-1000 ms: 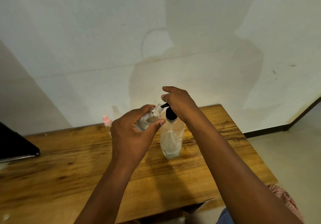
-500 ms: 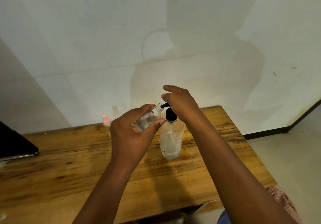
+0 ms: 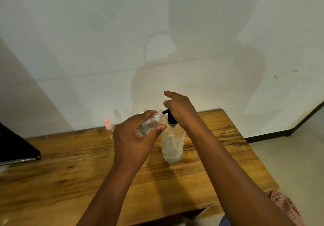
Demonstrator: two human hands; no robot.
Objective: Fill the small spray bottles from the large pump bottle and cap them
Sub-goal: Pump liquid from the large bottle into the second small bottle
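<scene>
**Small bottle held at pump spout**

Left hand (image 3: 135,138): fingers and thumb curled round the small bottle (image 3: 152,124), thumb tip on its near side, fingers over the far side. The bottle is clear, uncapped, and tilted so its open threaded neck points up and to the right. The mouth sits right at the tip of the black spout (image 3: 164,111); whether they touch cannot be told. The glass-like wall looks colourless; fill level cannot be read behind the fingers.

Right hand (image 3: 180,110): rests on top of the pump head (image 3: 171,118), palm down, covering most of it. Index finger sticks out straight to the left above the spout; the other fingers bend down over the head. Whether they close round it is hidden.

Pump bottle (image 3: 172,146): upright on the table (image 3: 70,169), just right of the left hand. Clear body, black collar and pump, a dip tube visible inside. A shallow layer of clear liquid shows at the bottom, with droplets on the inner wall.

Farther out: a second spray bottle (image 3: 108,126) with a pink cap stands behind the left hand near the table's far edge, partly hidden by the hand. A dark flat object (image 3: 15,147) lies at the table's left end. The table is brown grained wood against a pale wall.
</scene>
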